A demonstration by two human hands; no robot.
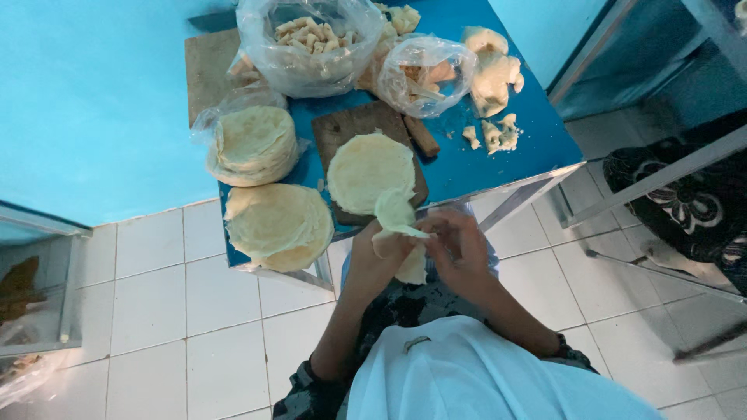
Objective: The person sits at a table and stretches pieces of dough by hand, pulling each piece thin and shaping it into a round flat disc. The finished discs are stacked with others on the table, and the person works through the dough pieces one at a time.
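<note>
Two stacks of round flat wrappers (253, 144) sit on the left of the blue table (498, 159). One wrapper lies on the wooden board (342, 128). In front of the table, the left hand (377, 253) and right hand (459, 249) both pinch a folded wrapper (397, 222) between their fingers. Bags of filling (311, 43) sit behind.

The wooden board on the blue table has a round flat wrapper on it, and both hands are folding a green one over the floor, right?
Nearly. The head view shows the wrapper in the left hand and right hand is pale cream, not green, like the one on the wooden board.
</note>
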